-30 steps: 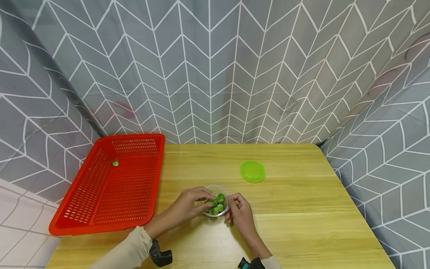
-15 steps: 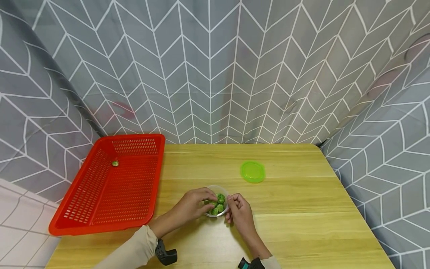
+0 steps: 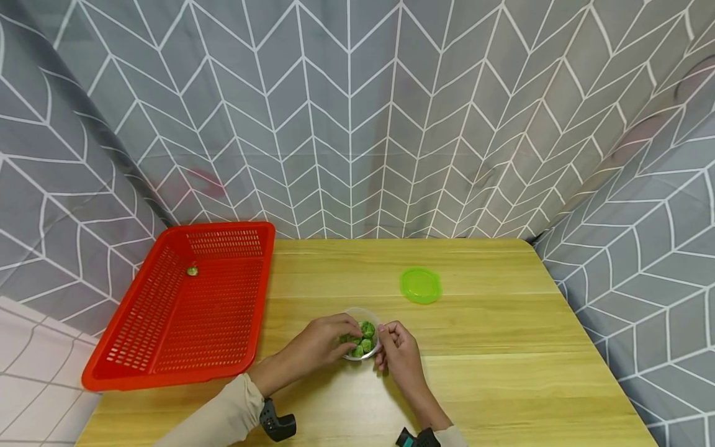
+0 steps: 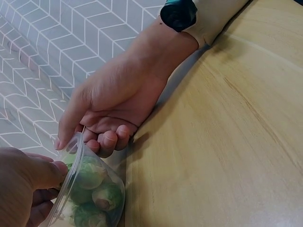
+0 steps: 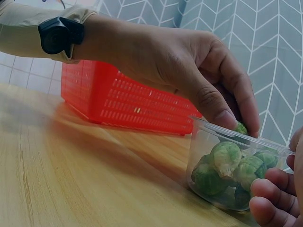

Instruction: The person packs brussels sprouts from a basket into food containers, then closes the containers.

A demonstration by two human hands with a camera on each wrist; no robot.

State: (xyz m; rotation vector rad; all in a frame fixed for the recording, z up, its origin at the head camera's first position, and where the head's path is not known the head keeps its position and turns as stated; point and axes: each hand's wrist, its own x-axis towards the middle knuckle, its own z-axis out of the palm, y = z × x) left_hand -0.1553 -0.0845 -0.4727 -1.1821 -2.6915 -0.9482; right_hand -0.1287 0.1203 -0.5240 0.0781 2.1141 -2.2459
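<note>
A clear plastic container (image 5: 195,156) with several green Brussels sprouts (image 5: 226,158) in it stands on the table between the hands. From the left, my left hand (image 3: 321,340) reaches over its rim. The thumb and fingers pinch a sprout (image 5: 241,127) at the top of the pile, and the fingers hide part of it. On the opposite side, my right hand (image 3: 401,355) grips the container's rim between thumb and forefinger. Its other fingers curl loosely beside the wall, as the left wrist view shows.
To the left stands a red perforated plastic basket (image 3: 212,310), with one small Brussels sprout (image 3: 192,271) near its back left corner. A green lid (image 3: 421,285) lies flat behind and right of the container. A grey patterned curtain (image 3: 346,124) hangs beyond the wooden table (image 3: 503,335).
My left hand has shifted slightly right and further in over the container, then stayed nearly still. My right hand keeps its place on the rim.
</note>
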